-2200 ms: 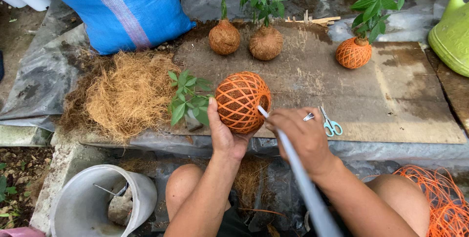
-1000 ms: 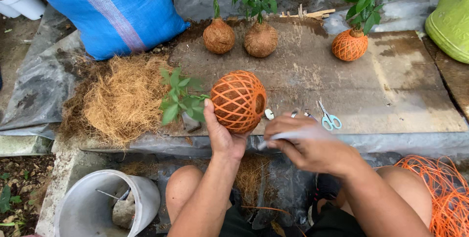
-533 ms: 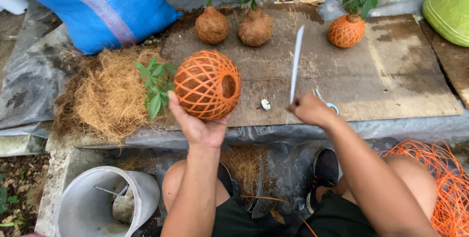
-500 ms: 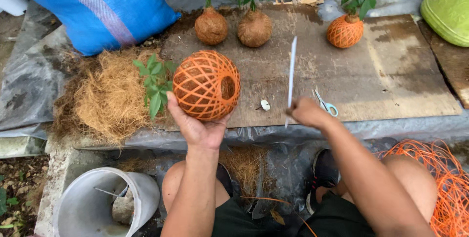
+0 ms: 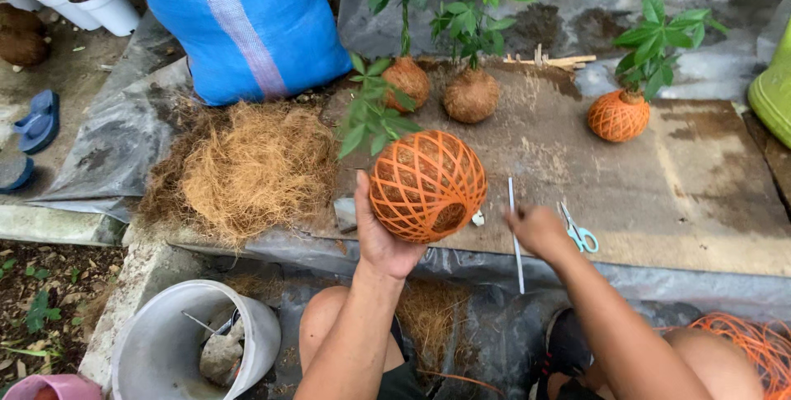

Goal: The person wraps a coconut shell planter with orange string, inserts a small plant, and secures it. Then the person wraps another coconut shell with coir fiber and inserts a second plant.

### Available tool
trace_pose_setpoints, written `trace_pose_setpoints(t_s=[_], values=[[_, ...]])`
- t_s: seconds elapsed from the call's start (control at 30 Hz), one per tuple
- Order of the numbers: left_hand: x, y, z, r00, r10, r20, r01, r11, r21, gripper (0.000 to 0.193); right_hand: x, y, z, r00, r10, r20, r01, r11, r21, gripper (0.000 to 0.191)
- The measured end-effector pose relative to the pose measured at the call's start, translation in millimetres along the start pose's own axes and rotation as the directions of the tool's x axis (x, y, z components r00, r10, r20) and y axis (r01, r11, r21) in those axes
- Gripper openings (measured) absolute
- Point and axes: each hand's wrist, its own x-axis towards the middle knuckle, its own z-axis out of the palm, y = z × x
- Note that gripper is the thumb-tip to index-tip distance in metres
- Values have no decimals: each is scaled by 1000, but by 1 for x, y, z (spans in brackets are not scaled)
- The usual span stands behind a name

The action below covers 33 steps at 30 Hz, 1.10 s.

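left hand (image 5: 381,235) cupping orange-netted ball (image 5: 427,186); blue sack (image 5: 247,21) behind

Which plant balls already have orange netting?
Two: the big ball in the left hand and the small one far right; the two brown balls are bare.

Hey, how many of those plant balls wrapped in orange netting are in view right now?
2. One netted ball is held up in the left hand; a smaller netted ball sits at the board's far right. The two brown balls behind are bare.
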Motion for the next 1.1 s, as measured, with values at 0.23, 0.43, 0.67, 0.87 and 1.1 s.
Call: trace_pose_setpoints(t_s=[0.23, 0.43, 0.67, 0.87, 1.1], values=[[2, -19, 13, 990, -144, -8, 143, 980, 140, 82, -104, -69, -97, 628, -727, -279, 752, 474, 457, 99], [0, -49, 32, 975, -185, -126, 208, 957, 200, 79, -115, -62, -79, 669, -661, -341, 724, 475, 500, 104], [-6, -77, 74, 978, -24, -207, 108, 907, 408, 73, -113, -19, -78, 628, -623, -467, 776, 545, 317, 106], [-23, -85, 119, 994, -23, -110, 75, 860, 504, 73, -139, -6, -109, 532, -649, -543, 846, 415, 333, 119], [-19, -88, 159, 993, 67, 95, -115, 678, 726, 81, -152, -18, -142, 615, -411, -673, 785, 243, 570, 117]])
